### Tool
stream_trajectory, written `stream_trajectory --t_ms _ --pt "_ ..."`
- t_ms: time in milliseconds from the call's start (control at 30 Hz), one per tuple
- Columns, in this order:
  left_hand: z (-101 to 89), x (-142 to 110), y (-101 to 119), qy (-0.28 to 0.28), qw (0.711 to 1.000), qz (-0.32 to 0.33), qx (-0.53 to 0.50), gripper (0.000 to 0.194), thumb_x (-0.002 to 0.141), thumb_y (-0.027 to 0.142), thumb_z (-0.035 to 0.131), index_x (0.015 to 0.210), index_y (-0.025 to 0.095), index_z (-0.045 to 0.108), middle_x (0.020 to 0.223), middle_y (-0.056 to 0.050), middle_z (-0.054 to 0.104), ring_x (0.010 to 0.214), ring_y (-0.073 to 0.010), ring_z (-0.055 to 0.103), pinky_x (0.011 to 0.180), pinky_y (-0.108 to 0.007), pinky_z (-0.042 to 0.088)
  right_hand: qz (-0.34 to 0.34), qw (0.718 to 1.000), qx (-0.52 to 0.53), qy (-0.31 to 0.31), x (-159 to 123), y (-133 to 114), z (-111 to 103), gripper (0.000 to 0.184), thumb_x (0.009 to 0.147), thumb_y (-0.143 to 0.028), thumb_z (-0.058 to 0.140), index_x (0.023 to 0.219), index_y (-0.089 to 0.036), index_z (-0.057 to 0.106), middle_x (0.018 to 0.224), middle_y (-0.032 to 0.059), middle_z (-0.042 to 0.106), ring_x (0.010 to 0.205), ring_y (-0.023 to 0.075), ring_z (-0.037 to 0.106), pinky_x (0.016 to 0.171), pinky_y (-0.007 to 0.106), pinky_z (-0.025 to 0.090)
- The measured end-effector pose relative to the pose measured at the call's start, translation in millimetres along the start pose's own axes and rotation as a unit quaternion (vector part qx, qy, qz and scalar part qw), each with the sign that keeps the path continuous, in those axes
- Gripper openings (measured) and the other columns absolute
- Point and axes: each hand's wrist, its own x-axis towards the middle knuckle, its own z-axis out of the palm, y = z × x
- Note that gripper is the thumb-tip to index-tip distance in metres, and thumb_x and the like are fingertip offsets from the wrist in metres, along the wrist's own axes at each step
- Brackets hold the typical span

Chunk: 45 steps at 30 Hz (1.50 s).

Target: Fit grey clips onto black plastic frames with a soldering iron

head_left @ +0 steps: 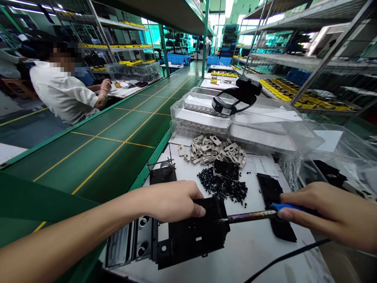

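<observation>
My left hand [179,200] grips the upper edge of a black plastic panel [197,232], thumb lying on its face. The panel has small cut-outs and rests partly over a metal fixture [129,239] with round posts. In my right hand [318,212] is a soldering iron [250,216] with a blue handle, its tip meeting the panel near the right edge. Another black panel [266,188] lies under the iron's handle. Behind the held panel is a heap of small black parts [224,186], with a small box [226,169] of them standing in it.
Pale plastic parts [216,148] lie piled behind the black ones. Clear plastic trays [203,118] carry a black strapped device [235,96]. A green conveyor [118,133] runs along the left, with a seated co-worker [64,86] beyond. The iron's cord [285,257] crosses the table's right front.
</observation>
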Motion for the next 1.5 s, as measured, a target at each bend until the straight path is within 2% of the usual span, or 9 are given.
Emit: stream_trajectory --t_ms 67,100,300,667,1133,1500 --pt "-0.6 1.6 -1.3 0.006 1.0 0.009 -0.002 0.028 0.087 0.038 0.05 0.066 0.021 0.045 0.058 0.006 0.034 0.054 -0.012 0.034 0.048 -0.028 0.025 -0.003 0.996 -0.005 -0.084 5.2 -7.9 2.8 0.048 0.098 -0.058 0.036 0.072 -0.026 0.061 0.064 -0.0001 0.063 0.056 0.0149 0.057 0.054 0.031 0.034" --pt "-0.7 2.1 -2.0 0.01 1.0 0.012 0.001 0.028 0.087 0.038 0.05 0.065 0.021 0.044 0.058 0.006 0.035 0.054 -0.0121 0.034 0.048 -0.028 0.025 0.001 0.994 -0.011 -0.105 8.0 -11.8 4.3 0.048 0.099 -0.058 0.035 0.073 -0.026 0.06 0.065 -0.0001 0.062 0.058 0.0154 0.057 0.056 0.032 0.033" --pt "1.2 2.4 -3.5 0.028 0.999 0.013 0.008 0.03 0.087 0.036 0.051 0.062 0.021 0.043 0.056 0.005 0.038 0.052 -0.0119 0.036 0.047 -0.027 0.028 0.027 0.991 -0.017 -0.132 17.7 -24.0 12.0 0.056 0.097 -0.066 0.025 0.074 -0.026 0.058 0.066 0.0005 0.061 0.058 0.0166 0.055 0.056 0.032 0.029" --pt "3.6 0.2 -0.8 0.026 0.999 0.017 0.01 0.029 0.086 0.033 0.051 0.061 0.021 0.044 0.054 0.005 0.039 0.05 -0.0119 0.037 0.045 -0.027 0.028 0.052 0.989 -0.025 -0.135 25.1 -34.5 13.3 0.064 0.094 -0.071 0.02 0.076 -0.025 0.061 0.068 0.0027 0.063 0.061 0.0184 0.054 0.058 0.032 0.029" --pt "5.1 -4.5 0.1 0.026 0.999 0.019 0.015 0.029 0.085 0.034 0.05 0.06 0.021 0.042 0.055 0.004 0.042 0.051 -0.0133 0.04 0.046 -0.028 0.03 0.037 0.985 0.002 -0.171 18.9 -29.0 15.9 0.061 0.095 -0.069 0.024 0.076 -0.024 0.06 0.068 0.0022 0.063 0.059 0.0179 0.054 0.058 0.031 0.03" --pt "7.5 -4.9 0.7 0.026 0.999 0.024 0.026 0.027 0.085 0.036 0.049 0.062 0.022 0.044 0.057 0.003 0.044 0.054 -0.0146 0.041 0.049 -0.029 0.031 0.043 0.985 0.0 -0.168 20.0 -32.3 12.5 0.058 0.096 -0.067 0.026 0.073 -0.023 0.057 0.065 0.0004 0.059 0.058 0.0162 0.053 0.056 0.03 0.028"
